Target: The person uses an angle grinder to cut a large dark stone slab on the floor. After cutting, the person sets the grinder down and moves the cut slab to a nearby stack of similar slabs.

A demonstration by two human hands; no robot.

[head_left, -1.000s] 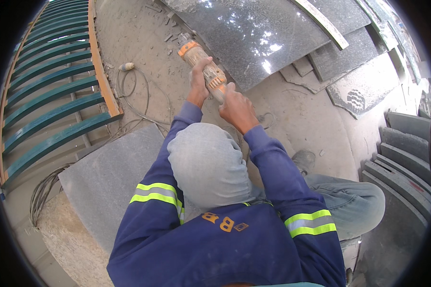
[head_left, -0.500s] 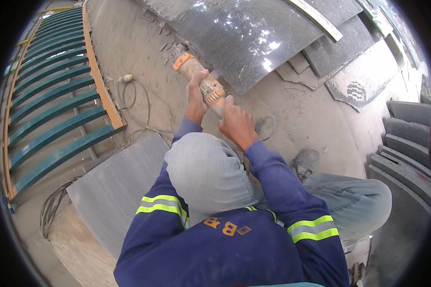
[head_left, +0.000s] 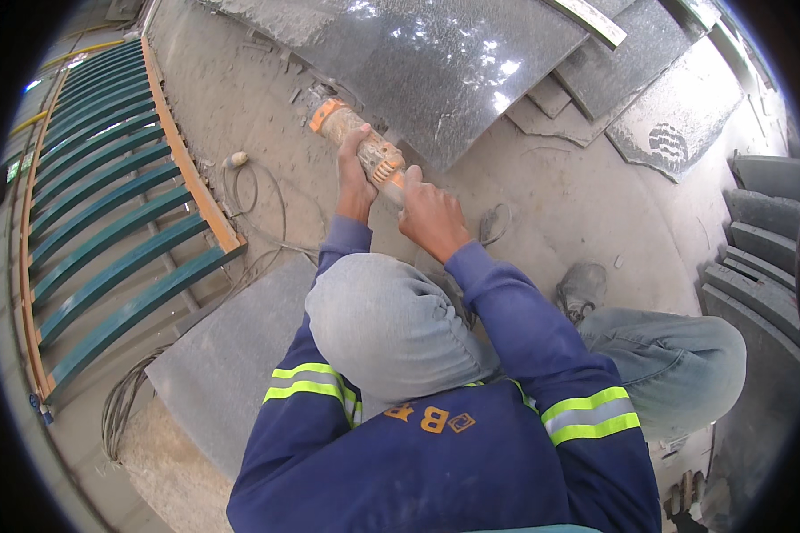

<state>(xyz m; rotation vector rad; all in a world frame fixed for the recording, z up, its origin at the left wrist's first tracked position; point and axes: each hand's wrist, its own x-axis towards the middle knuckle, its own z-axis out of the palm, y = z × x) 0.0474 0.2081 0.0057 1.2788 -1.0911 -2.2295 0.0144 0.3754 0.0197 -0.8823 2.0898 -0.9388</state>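
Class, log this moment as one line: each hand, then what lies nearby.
left hand: grips power tool midsection | right hand: grips its rear end | nearby: large grey slab

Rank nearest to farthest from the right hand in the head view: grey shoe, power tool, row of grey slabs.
1. Power tool, gripped by the right hand.
2. Grey shoe, to the hand's right.
3. Row of grey slabs, far right.

In the left hand and right hand, the power tool looks like plastic, matt with dust; beyond the hands, the stone slab is smooth and glossy; beside them the floor is dusty, matt; behind them, the jeans are faded denim, the jacket matt cloth
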